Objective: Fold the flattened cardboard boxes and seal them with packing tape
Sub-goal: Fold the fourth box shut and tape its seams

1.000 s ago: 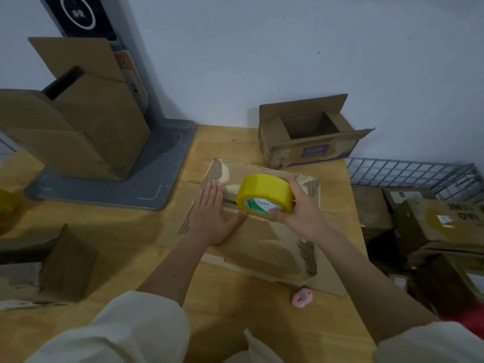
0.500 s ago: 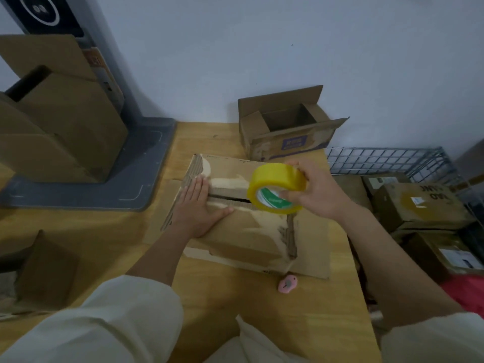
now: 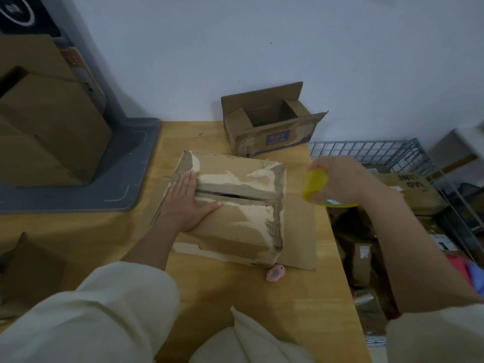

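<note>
1. I am working on the cardboard box (image 3: 230, 205) in the middle of the wooden table (image 3: 262, 310). It is lying with its two top flaps folded shut, and a narrow dark seam is running across the top between them.
2. I am pressing my left hand (image 3: 187, 203) flat on the box's left end, fingers straight and laid across the seam, thumb spread toward the middle, keeping the flaps down.
3. I am gripping the yellow roll of packing tape (image 3: 318, 188) in my right hand (image 3: 345, 179), fingers curled over it, off the box's right edge and clear of the cardboard. The roll is blurred, and I cannot tell whether a strip is running from it back to the box.
4. I judge this as the sealing step: the box is folded, and no tape is plainly showing along the seam.
5. The next move is calling for a taut strip laid straight along the seam and pressed down.
6. A pink cutter (image 3: 275, 274) is lying just beside the box's near corner, handy for cutting. An open box (image 3: 272, 129) is standing behind the box, by the wall.
</note>
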